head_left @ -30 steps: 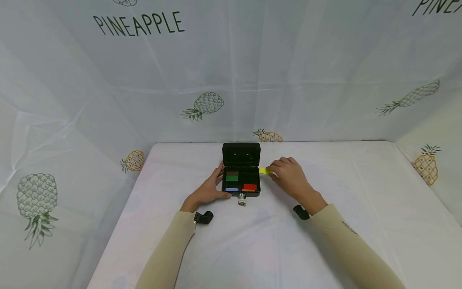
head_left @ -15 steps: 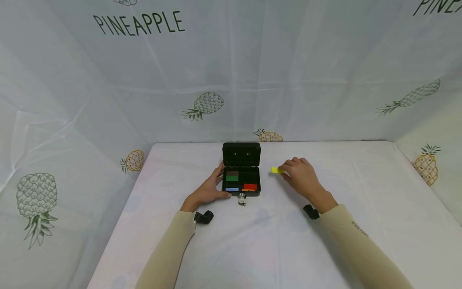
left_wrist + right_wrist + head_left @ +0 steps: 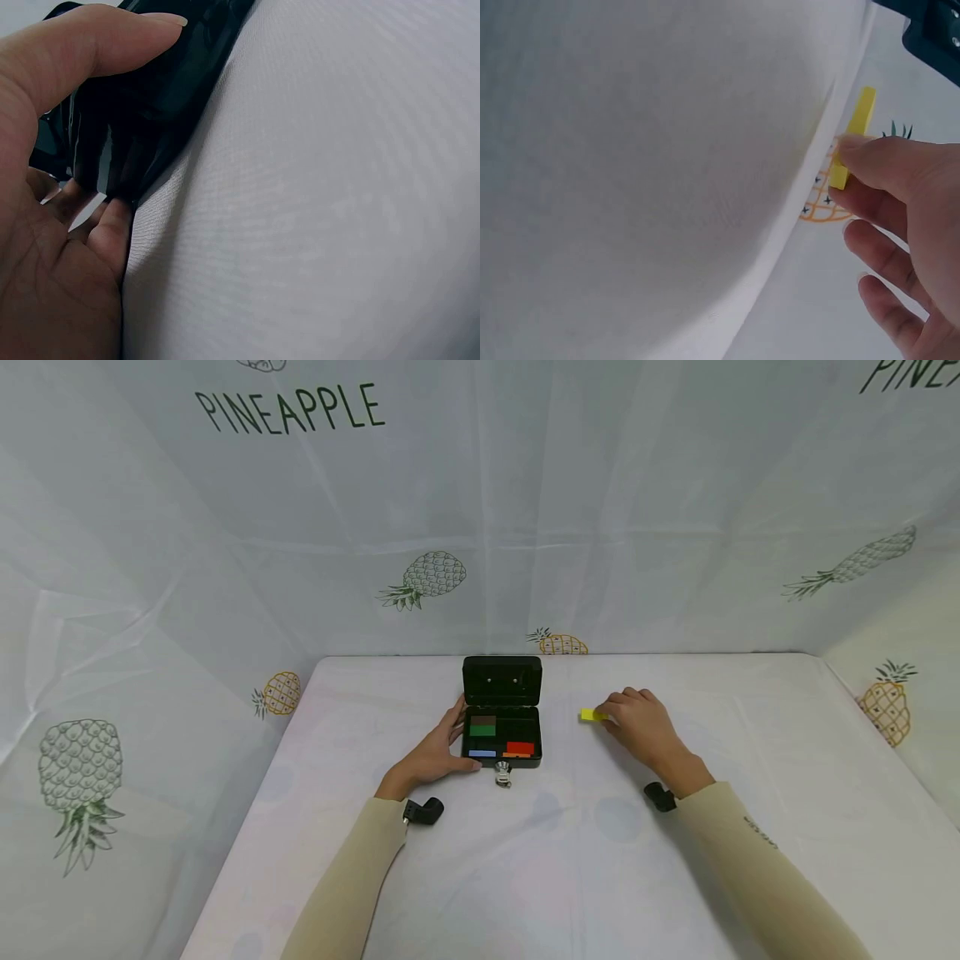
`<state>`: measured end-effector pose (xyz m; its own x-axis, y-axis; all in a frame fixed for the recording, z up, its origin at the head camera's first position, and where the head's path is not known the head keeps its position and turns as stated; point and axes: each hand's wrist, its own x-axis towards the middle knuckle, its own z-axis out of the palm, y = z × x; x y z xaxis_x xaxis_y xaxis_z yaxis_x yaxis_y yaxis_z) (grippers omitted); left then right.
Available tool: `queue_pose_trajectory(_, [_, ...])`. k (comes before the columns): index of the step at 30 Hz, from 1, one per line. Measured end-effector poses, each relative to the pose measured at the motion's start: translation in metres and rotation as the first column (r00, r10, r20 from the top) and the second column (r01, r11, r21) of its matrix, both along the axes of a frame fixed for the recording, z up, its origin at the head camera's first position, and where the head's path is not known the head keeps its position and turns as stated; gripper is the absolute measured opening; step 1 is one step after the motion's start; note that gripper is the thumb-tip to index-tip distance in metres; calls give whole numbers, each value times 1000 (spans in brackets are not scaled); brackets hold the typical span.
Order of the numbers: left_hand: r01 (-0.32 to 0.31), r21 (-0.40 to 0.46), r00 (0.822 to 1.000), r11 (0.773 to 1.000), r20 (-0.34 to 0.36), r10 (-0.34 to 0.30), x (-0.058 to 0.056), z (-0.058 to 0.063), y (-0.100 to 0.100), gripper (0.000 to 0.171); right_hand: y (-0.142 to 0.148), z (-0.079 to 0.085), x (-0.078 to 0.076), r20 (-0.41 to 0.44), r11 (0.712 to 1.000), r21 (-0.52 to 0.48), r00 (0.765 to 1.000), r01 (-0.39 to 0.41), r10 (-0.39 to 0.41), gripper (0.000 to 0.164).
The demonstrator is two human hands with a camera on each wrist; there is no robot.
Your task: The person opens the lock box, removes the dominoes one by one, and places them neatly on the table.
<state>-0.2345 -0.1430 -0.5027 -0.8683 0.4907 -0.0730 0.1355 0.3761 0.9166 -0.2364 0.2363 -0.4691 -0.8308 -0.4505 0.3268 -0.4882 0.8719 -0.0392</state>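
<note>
A small black cash box (image 3: 517, 727) stands at the middle of the table's far half, its lid (image 3: 502, 681) raised. Inside, a brown and green piece lies at the left, a light blue piece (image 3: 482, 753) at the front left, and a red piece (image 3: 520, 747) above an orange one at the front right. My left hand (image 3: 429, 756) holds the box's left side, with the thumb (image 3: 142, 37) along the front and the fingers by the side. To the right of the box, my right hand (image 3: 641, 727) pinches a thin yellow block (image 3: 861, 112) between thumb and index finger.
A silver latch (image 3: 502, 774) juts from the box's front. White cloth printed with pineapples hangs behind the table's far edge and at both sides. The white tabletop (image 3: 487, 877) stretches in front of the box.
My right hand has moved rightward with the yellow block, away from the box's right side. The left hand and the box have stayed in place.
</note>
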Motion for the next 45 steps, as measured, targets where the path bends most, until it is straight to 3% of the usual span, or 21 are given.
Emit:
queue_pose_trajectory(8, [-5, -11, 1000, 1000, 10, 5, 1, 3, 1, 125, 5, 1, -2, 43, 999, 32, 999, 17, -18, 24])
queue_pose_trajectory(31, [-8, -7, 1000, 1000, 7, 8, 0, 3, 1, 125, 6, 5, -3, 65, 998, 55, 998, 21, -24, 24])
queue_pose_trajectory(45, [-5, -9, 1000, 1000, 11, 5, 0, 4, 0, 125, -39, 33, 10, -25, 994, -37, 994, -106, 105, 26])
